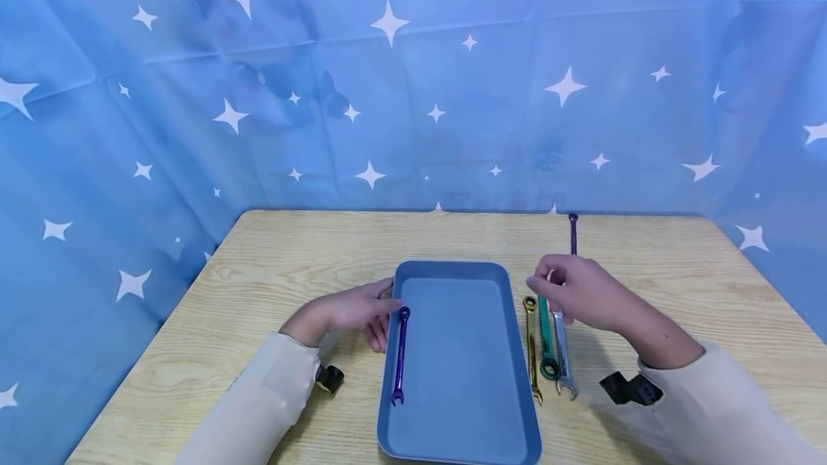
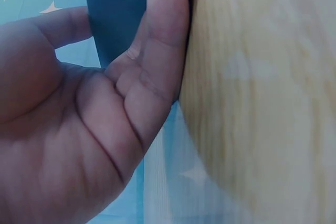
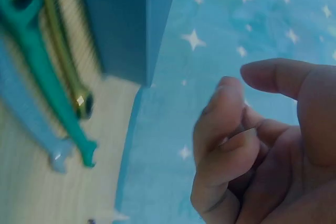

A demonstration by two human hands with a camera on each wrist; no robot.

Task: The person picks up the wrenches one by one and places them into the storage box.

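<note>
A blue tray (image 1: 461,364) lies on the table, with a purple combination wrench (image 1: 400,357) along its left side. My left hand (image 1: 352,314) grips the tray's left rim, thumb over the edge and fingers against the outer side. To the tray's right lie a gold wrench (image 1: 532,343), a green wrench (image 1: 546,336) and a silver wrench (image 1: 563,357). Above their far ends hovers my right hand (image 1: 581,289), fingers loosely bent; in the right wrist view a gap separates thumb and fingertips, with nothing between. Behind that hand a second purple wrench (image 1: 573,232) is partly hidden.
The wooden table (image 1: 258,293) ends at a blue star-patterned cloth (image 1: 413,92) at the back and sides. Small black devices sit at the left wrist (image 1: 331,379) and right wrist (image 1: 629,388), below light sleeves.
</note>
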